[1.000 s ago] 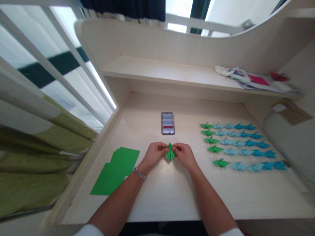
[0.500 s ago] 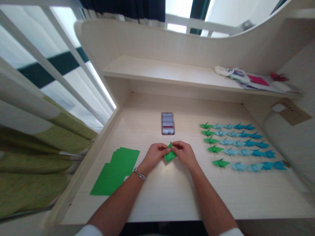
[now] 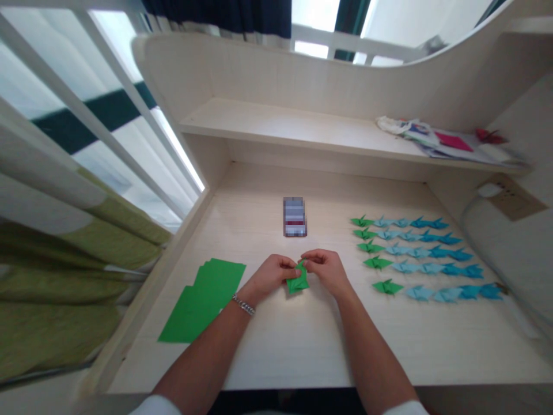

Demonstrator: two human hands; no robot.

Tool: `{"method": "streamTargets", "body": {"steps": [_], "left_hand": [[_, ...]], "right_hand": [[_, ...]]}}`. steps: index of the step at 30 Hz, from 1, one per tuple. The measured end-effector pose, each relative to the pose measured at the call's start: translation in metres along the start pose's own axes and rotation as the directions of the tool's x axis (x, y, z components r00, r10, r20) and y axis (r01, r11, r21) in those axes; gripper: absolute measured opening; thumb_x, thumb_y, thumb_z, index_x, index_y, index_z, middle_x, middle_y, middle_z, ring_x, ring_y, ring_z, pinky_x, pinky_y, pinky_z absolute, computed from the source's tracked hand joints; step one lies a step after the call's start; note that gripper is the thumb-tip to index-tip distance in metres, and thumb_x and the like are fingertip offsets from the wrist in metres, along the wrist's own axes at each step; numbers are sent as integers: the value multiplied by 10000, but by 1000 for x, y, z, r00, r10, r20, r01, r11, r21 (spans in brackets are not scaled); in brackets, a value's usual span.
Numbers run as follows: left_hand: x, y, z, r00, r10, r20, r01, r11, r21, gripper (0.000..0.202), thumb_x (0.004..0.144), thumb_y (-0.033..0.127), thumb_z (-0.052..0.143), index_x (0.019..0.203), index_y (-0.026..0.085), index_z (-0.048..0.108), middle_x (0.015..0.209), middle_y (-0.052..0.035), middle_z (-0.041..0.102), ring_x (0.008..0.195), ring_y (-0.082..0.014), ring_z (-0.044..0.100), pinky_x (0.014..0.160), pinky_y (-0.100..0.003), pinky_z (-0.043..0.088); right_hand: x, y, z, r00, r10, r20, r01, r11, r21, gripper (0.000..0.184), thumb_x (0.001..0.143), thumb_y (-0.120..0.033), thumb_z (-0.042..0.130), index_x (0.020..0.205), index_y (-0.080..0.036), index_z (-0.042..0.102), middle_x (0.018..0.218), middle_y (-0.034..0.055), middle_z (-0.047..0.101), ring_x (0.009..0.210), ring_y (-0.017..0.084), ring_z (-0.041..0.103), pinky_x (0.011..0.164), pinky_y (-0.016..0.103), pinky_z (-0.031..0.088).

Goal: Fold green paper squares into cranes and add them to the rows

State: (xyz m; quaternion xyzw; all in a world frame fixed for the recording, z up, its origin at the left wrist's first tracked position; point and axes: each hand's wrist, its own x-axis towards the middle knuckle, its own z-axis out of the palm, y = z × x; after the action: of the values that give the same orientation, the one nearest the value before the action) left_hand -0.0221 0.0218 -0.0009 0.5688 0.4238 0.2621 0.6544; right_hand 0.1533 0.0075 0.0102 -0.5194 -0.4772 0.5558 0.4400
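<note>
A small piece of folded green origami paper (image 3: 297, 283) is held between my two hands, over the middle of the desk. My left hand (image 3: 273, 274) pinches its left side between thumb and fingers. At its upper right edge, the thumb and fingertips of my right hand (image 3: 326, 270) grip the paper. Several flat green paper sheets (image 3: 203, 302) lie overlapping to the left of my left hand. Rows of folded paper cranes stand to the right, with green cranes (image 3: 387, 287) at the near end and light and darker blue cranes (image 3: 447, 294) beyond.
A phone (image 3: 295, 217) with a blurred screen lies behind my hands. Above the desk (image 3: 276, 357) runs a shelf (image 3: 276, 128) with papers (image 3: 458, 141) at its right end. A cable (image 3: 469, 207) hangs from the wall socket (image 3: 512, 195). Curtains (image 3: 56, 288) hang at the left.
The green paper has turned and tilted between my hands, its lower part shifting slightly down. My right fingers have moved a little along its upper edge. The cranes and sheets stay put.
</note>
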Motion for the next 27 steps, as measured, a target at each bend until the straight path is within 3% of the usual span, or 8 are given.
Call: {"method": "streamTargets", "body": {"steps": [8, 13, 20, 27], "left_hand": [[0, -1, -1, 1000, -8, -16, 8, 1000, -21, 201, 639, 321, 683, 643, 120, 690, 550, -15, 559, 502, -110, 432, 497, -234, 308], [-1, 2, 1, 1000, -1, -28, 1, 1000, -17, 189, 641, 305, 683, 627, 116, 687, 535, -15, 560, 479, -104, 428, 481, -234, 298], [1, 4, 3, 996, 42, -75, -41, 999, 14, 160, 664, 272, 665, 668, 116, 702, 594, -27, 616, 542, -126, 489, 554, -250, 358], [-1, 5, 4, 999, 26, -34, -25, 999, 34, 185, 675, 297, 656, 615, 122, 655, 530, 8, 543, 490, -100, 417, 502, -234, 298]], "right_hand": [[2, 0, 6, 995, -32, -95, 36, 998, 48, 220, 601, -267, 711, 783, -146, 684, 752, 74, 720, 669, 181, 656, 618, 293, 513], [3, -1, 3, 981, -13, -192, 35, 993, 114, 262, 656, -317, 682, 863, -158, 664, 777, 70, 717, 645, 167, 648, 582, 280, 511], [2, 2, 6, 997, -76, -25, 76, 997, -6, 339, 607, -269, 741, 913, -147, 662, 825, 82, 705, 742, 184, 651, 669, 296, 514], [2, 5, 4, 997, -26, -75, 26, 1000, 7, 279, 599, -261, 742, 838, -134, 672, 688, 46, 685, 623, 158, 631, 603, 271, 495]]}}
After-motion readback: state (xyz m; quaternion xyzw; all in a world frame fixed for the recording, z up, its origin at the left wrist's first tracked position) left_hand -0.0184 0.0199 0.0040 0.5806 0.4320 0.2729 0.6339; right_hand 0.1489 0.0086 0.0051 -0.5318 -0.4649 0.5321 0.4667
